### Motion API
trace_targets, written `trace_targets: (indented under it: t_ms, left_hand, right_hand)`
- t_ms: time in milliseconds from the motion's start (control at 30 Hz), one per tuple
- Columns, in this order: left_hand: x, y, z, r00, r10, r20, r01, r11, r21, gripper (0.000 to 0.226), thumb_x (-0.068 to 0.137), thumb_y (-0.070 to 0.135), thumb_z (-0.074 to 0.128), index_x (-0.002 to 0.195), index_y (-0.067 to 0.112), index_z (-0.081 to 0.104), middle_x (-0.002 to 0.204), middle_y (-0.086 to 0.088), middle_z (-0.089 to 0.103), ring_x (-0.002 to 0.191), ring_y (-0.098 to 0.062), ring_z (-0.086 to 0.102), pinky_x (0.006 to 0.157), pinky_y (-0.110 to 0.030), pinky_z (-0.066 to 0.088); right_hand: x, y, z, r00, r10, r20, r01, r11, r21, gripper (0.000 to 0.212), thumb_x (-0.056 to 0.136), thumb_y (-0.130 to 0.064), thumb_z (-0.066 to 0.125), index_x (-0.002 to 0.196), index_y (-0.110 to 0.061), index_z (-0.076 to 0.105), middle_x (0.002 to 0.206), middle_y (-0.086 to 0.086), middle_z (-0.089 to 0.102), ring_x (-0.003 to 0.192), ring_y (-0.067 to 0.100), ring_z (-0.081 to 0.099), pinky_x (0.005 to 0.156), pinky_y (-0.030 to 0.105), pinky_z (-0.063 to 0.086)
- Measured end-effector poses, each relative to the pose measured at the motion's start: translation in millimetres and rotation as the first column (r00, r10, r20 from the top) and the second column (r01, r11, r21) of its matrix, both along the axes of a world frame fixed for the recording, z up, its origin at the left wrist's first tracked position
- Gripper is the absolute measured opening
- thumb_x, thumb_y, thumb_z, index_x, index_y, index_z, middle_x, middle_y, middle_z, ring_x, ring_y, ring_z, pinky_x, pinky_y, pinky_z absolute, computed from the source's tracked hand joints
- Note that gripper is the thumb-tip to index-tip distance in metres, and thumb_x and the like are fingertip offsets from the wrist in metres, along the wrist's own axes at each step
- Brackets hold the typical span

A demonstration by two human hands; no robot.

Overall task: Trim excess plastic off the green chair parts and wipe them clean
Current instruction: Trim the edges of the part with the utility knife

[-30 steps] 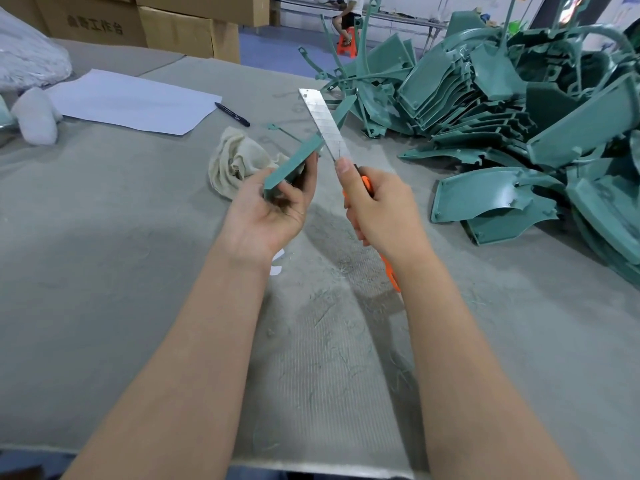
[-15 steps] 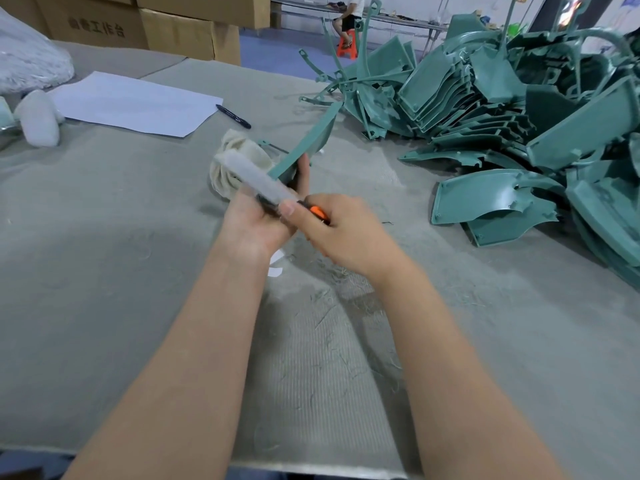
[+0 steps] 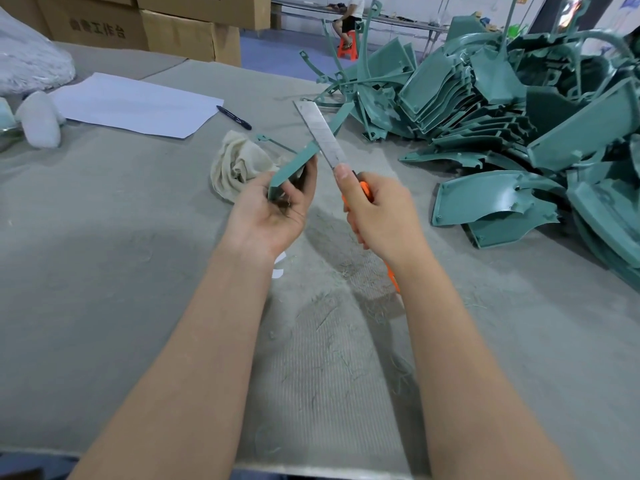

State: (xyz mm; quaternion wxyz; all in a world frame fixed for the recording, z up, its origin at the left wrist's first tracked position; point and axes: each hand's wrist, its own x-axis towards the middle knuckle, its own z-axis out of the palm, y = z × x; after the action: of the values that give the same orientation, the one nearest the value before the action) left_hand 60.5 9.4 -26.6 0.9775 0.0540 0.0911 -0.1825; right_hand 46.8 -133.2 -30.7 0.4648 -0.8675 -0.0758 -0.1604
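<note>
Head view: half a second back the utility knife (image 3: 320, 133) lay swept leftward across the left hand (image 3: 273, 216). Now its blade stands raised again, tilted up-left, just right of the green chair part (image 3: 294, 166). I judge one shaving stroke finished and the knife reset for another. Left hand, palm up, fingers curled round the part's lower end, holds it above the table (image 3: 104, 254), near the cloth (image 3: 239, 164). Right hand (image 3: 377, 209) clenches the orange handle, thumb at the blade's base.

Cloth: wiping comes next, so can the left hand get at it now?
Probably not freely: the left hand grips the green part, though the cloth lies close beyond it, uncovered.
</note>
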Motion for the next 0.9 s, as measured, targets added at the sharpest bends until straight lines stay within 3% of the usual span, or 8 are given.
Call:
trace_targets:
  t_ms: [200, 367, 500, 667, 700, 767, 800, 900]
  left_hand:
    - [1.2, 1.2, -2.9, 1.0, -0.01, 0.0, 0.01, 0.998, -0.054, 0.025, 0.095, 0.007, 0.048, 0.097, -0.014, 0.062, 0.096, -0.025, 0.066, 0.075, -0.034, 0.069, 0.039, -0.015, 0.048]
    - [1.1, -1.4, -2.9, 1.0, 0.021, 0.016, -0.02, 0.999, -0.038, 0.021, 0.083, 0.0, 0.051, 0.094, -0.013, 0.061, 0.088, -0.026, 0.064, 0.075, -0.029, 0.066, 0.043, -0.014, 0.05]
    - [4.8, 0.2, -5.0, 0.996, 0.09, 0.025, -0.089, 0.996, -0.015, 0.023, 0.079, 0.002, 0.051, 0.09, -0.013, 0.064, 0.092, -0.022, 0.067, 0.08, -0.029, 0.065, 0.075, -0.025, 0.056]
    - [1.8, 2.6, -6.9, 0.99, 0.099, 0.096, -0.099, 0.995, -0.002, 0.028, 0.068, 0.004, 0.055, 0.091, -0.009, 0.066, 0.09, -0.022, 0.068, 0.086, -0.032, 0.067, 0.096, -0.024, 0.048]
    - [2.3, 1.3, -5.2, 0.99, 0.104, 0.095, -0.108, 0.993, 0.041, 0.033, 0.066, 0.002, 0.055, 0.095, -0.008, 0.063, 0.087, -0.022, 0.068, 0.079, -0.031, 0.068, 0.09, -0.023, 0.052]
    - [2.3, -0.1, -2.5, 0.993, 0.089, 0.072, -0.096, 0.99, 0.1, 0.037, 0.064, -0.001, 0.052, 0.1, -0.008, 0.06, 0.084, -0.022, 0.067, 0.066, -0.029, 0.069, 0.059, -0.02, 0.058]
    - [2.2, -0.2, -2.1, 0.996, 0.068, 0.05, -0.073, 0.992, 0.103, 0.037, 0.067, -0.003, 0.051, 0.103, -0.005, 0.06, 0.085, -0.021, 0.067, 0.066, -0.028, 0.068, 0.046, -0.016, 0.052]
    - [2.4, 0.9, -3.7, 0.999, 0.05, 0.022, -0.051, 0.995, 0.084, 0.035, 0.079, -0.004, 0.051, 0.113, 0.0, 0.056, 0.1, -0.018, 0.067, 0.084, -0.027, 0.068, 0.043, -0.011, 0.048]
  right_hand:
    - [-2.7, 3.9, 0.7, 0.999, 0.038, -0.01, -0.038, 0.999, -0.008, 0.067, 0.095, -0.055, 0.044, 0.077, 0.009, 0.049, 0.057, 0.011, 0.044, 0.049, 0.02, 0.041, 0.049, 0.044, 0.044]
    - [-5.2, 7.5, 1.3, 0.994, 0.105, -0.029, -0.105, 0.994, 0.002, 0.061, 0.096, -0.052, 0.047, 0.071, 0.003, 0.05, 0.054, 0.007, 0.043, 0.048, 0.019, 0.041, 0.047, 0.041, 0.04]
    - [-8.0, 23.6, -3.2, 0.968, 0.237, -0.087, -0.246, 0.961, -0.126, 0.052, 0.095, -0.05, 0.051, 0.068, -0.005, 0.053, 0.051, -0.001, 0.046, 0.043, 0.009, 0.04, 0.049, 0.029, 0.039]
    - [-10.6, 21.3, -1.0, 0.936, 0.339, -0.1, -0.351, 0.922, -0.162, 0.049, 0.095, -0.046, 0.052, 0.067, -0.007, 0.053, 0.049, -0.007, 0.044, 0.043, 0.005, 0.043, 0.048, 0.018, 0.035]
    - [-10.8, 19.3, 0.4, 0.939, 0.332, -0.089, -0.341, 0.931, -0.129, 0.049, 0.096, -0.046, 0.052, 0.068, -0.005, 0.052, 0.05, -0.006, 0.044, 0.043, 0.006, 0.041, 0.048, 0.021, 0.037]
    - [-10.4, 14.2, 4.7, 0.963, 0.263, -0.054, -0.264, 0.964, -0.02, 0.048, 0.097, -0.047, 0.049, 0.068, -0.009, 0.053, 0.049, -0.004, 0.046, 0.042, 0.009, 0.043, 0.044, 0.025, 0.04]
    - [-9.3, 10.2, 6.8, 0.979, 0.201, -0.035, -0.2, 0.979, 0.042, 0.047, 0.097, -0.047, 0.047, 0.069, -0.011, 0.054, 0.048, -0.004, 0.047, 0.041, 0.01, 0.045, 0.042, 0.024, 0.041]
    - [-6.1, -3.8, 11.3, 0.999, 0.035, -0.031, -0.028, 0.974, 0.224, 0.048, 0.094, -0.05, 0.052, 0.081, -0.004, 0.056, 0.054, 0.0, 0.054, 0.044, 0.011, 0.05, 0.042, 0.024, 0.046]
